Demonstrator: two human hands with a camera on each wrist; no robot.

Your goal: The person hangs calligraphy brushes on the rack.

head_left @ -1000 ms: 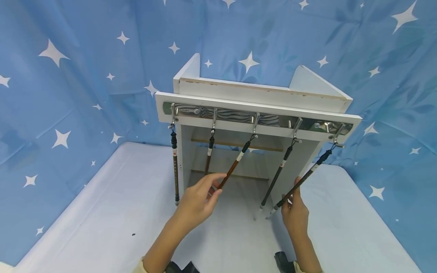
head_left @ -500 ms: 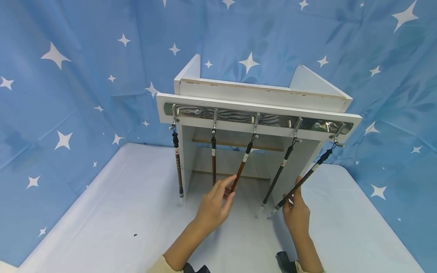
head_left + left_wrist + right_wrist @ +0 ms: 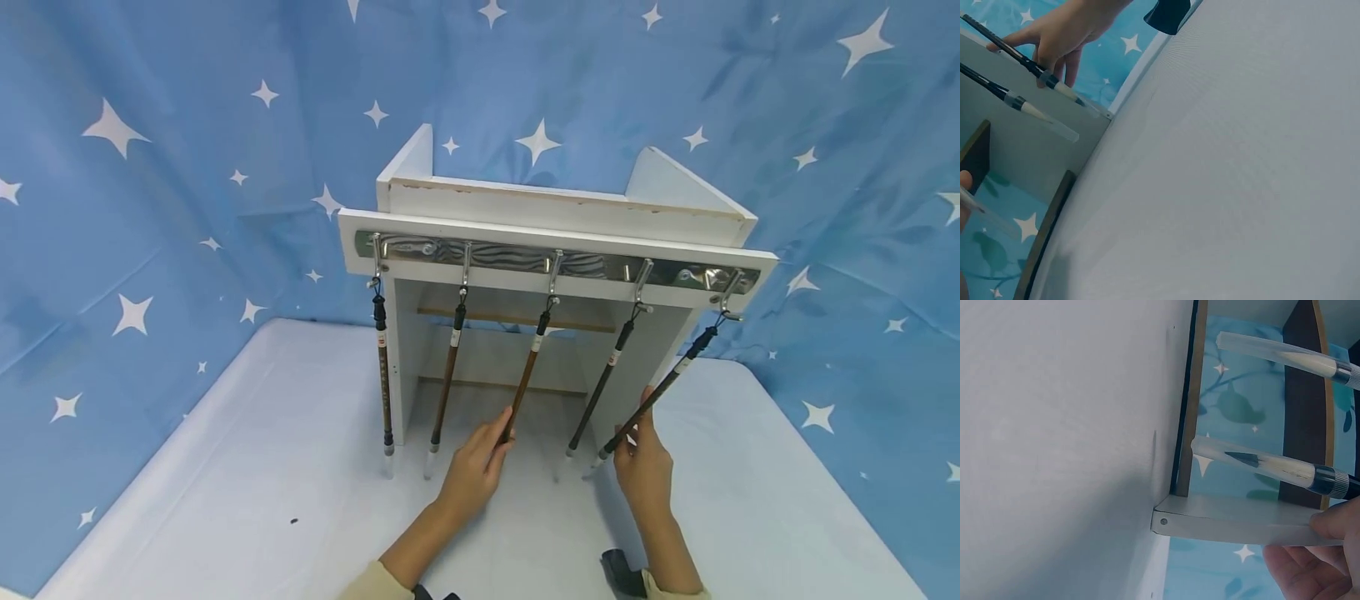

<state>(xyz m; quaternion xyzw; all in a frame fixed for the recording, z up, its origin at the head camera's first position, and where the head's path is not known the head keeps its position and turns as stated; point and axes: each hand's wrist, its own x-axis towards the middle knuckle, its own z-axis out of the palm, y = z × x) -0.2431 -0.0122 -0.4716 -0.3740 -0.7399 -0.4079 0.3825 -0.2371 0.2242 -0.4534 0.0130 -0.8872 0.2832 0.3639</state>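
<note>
Several capped calligraphy brushes hang by loops from the hooks of a metal rail (image 3: 517,253) on a white shelf unit (image 3: 570,207). My left hand (image 3: 472,471) pinches the lower part of the middle calligraphy brush (image 3: 527,367); in the left wrist view only its fingertips (image 3: 965,181) show beside the clear cap (image 3: 994,219). Behind the slanting rightmost brush (image 3: 663,385), my right hand (image 3: 647,479) grips the front edge of the right side panel (image 3: 1235,530). Thumb and fingers (image 3: 1300,569) lie on either side of that panel in the right wrist view.
Left of the middle brush hang a second brush (image 3: 447,375) and the leftmost brush (image 3: 384,375). Another dark brush (image 3: 600,392) hangs inside the right panel. A small dark speck (image 3: 294,521) lies on the white tabletop (image 3: 247,467). A starry blue curtain (image 3: 225,125) stands behind.
My left hand has moved right and down with the middle brush, which hangs steeper. The second brush has swung and shows its full length. My right hand keeps its place.
</note>
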